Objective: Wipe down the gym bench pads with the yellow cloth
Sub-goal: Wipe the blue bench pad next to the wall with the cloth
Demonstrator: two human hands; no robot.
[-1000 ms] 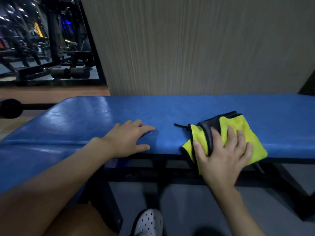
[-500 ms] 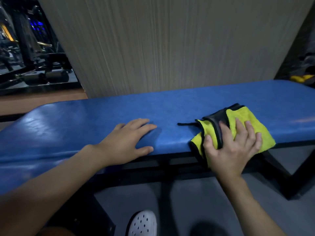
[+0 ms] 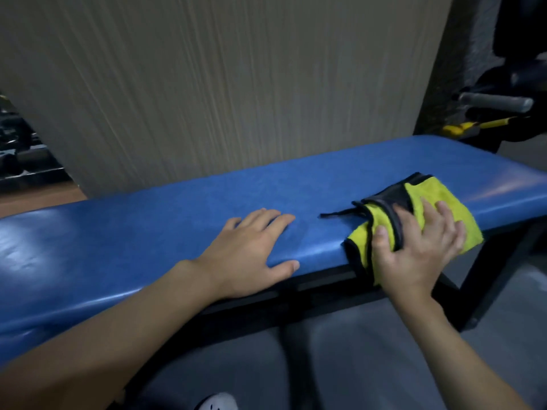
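The right hand's (image 3: 414,255) fingers (image 3: 444,216) are spread and lie flat on the cloth (image 3: 438,193), pressing it to the pad (image 3: 177,223). The thumb rests on the cloth's fold at the pad's front edge. Yellow cloth shows beyond the fingertips and to the right of the little finger. Between index finger and thumb a dark grey side with a black hem is folded over. A thin black strand trails from that fold to the left. Beneath the thumb and palm the cloth hangs over the pad's front edge.

The left hand's (image 3: 245,255) fingers (image 3: 266,221) lie straight and close together, flat on the bare blue pad, with the thumb held apart along the front edge. The cloth is to the right of these fingers, apart from them.

Below the pad runs a black frame (image 3: 296,294), above a grey floor (image 3: 355,356). Behind the pad stands a ribbed wall (image 3: 236,84).
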